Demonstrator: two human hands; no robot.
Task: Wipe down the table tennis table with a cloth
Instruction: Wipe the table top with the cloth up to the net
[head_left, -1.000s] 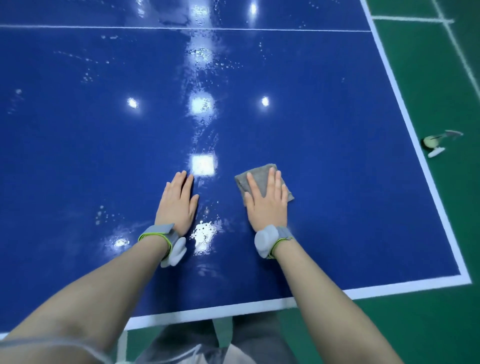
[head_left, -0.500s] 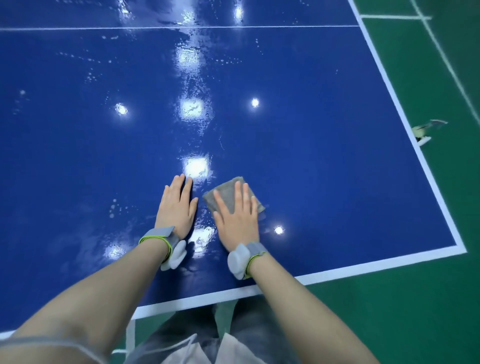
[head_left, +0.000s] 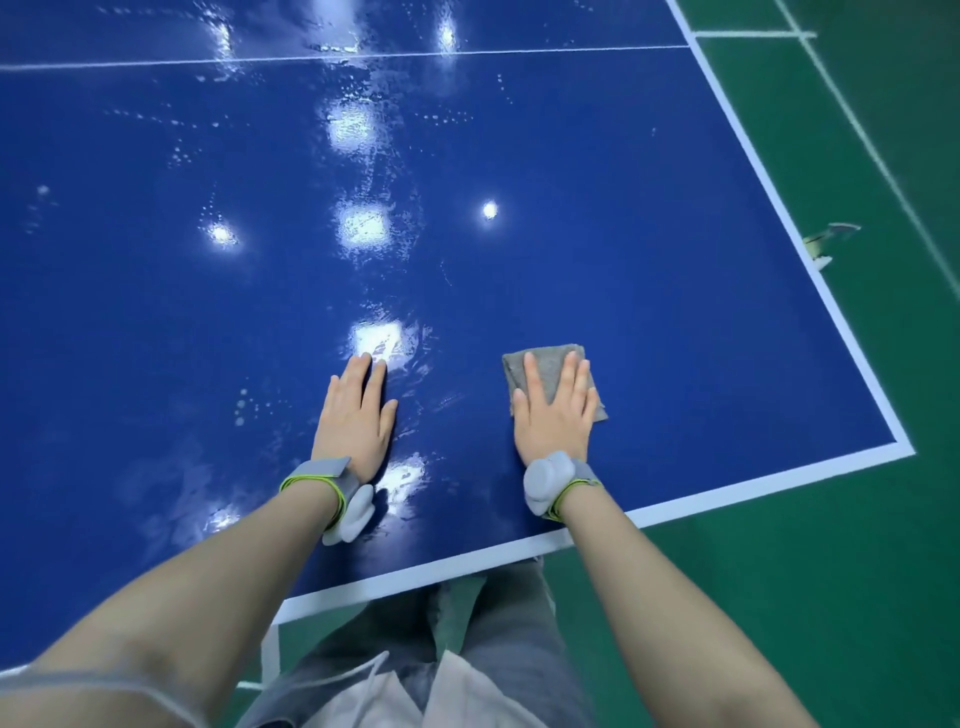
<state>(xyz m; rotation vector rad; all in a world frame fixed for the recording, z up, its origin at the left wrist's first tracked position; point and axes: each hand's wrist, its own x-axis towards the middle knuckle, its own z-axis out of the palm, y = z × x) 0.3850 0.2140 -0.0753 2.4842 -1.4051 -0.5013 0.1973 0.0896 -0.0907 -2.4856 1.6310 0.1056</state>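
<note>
Cloth (head_left: 550, 376) rightward again under flat right hand (head_left: 553, 415)

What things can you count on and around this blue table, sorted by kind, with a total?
Folded grey cloth, pressed flat under the right hand: 1
Bare hands flat on the blue table tennis table, counting the left hand: 2
Grey wristbands with white pods: 2
Small unclear object on the green floor: 1
Total: 6

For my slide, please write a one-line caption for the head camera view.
Right hand presses a grey cloth flat on the wet blue table; left hand rests beside it.
</note>
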